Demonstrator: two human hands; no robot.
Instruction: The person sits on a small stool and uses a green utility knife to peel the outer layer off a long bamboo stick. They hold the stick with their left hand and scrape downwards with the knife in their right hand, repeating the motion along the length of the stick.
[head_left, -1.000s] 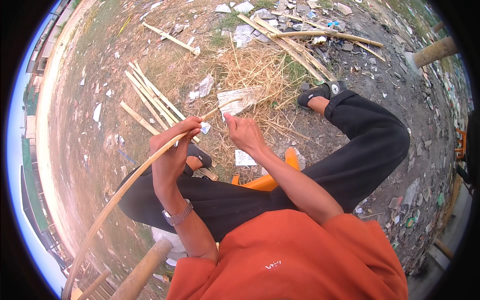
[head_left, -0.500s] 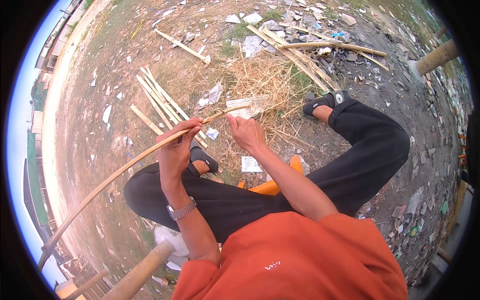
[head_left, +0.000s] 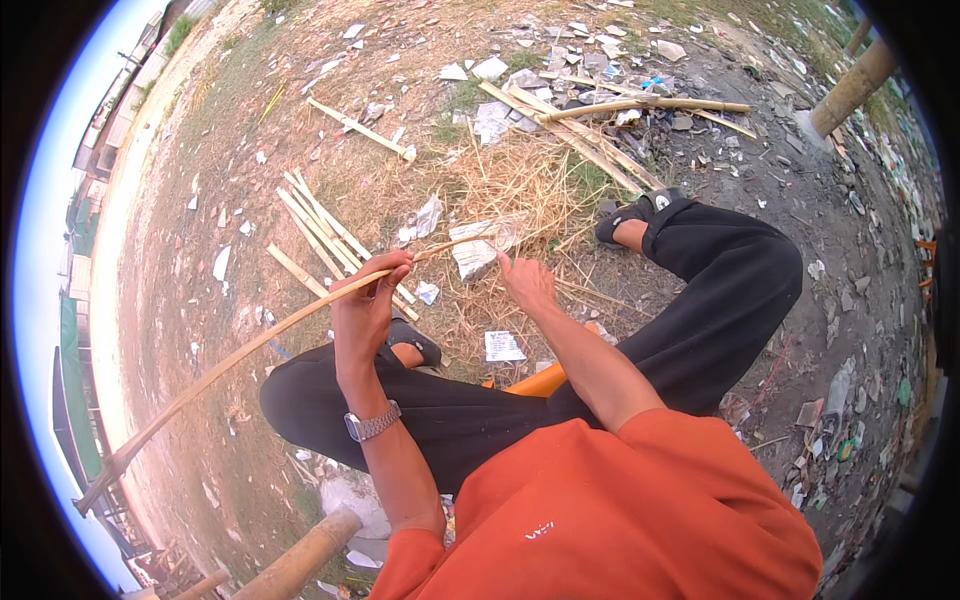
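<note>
A long bamboo strip (head_left: 240, 350) runs from the lower left up to the middle of the view. Its thin, pale end curves over the straw in front of me. My left hand (head_left: 363, 305) is closed round the strip near that end, thumb and fingers pinching it from both sides. Just right of the thin end is my right hand (head_left: 528, 285), with its fingers curled in and its thumb forward. Whatever it may hold is hidden, and a gap shows between this hand and the strip.
Split bamboo pieces (head_left: 318, 225) lie on the ground at left, with more bamboo strips (head_left: 590, 140) at the far side. Dry straw shavings (head_left: 520, 185) and scraps surround them. A bamboo post (head_left: 855, 90) stands far right; another pole (head_left: 300, 555) is near my left elbow. I sit on something orange (head_left: 540, 382).
My right hand has moved right, away from my left hand and along the strip toward its thin end. My left hand keeps its hold. The whole view has shifted slightly.
</note>
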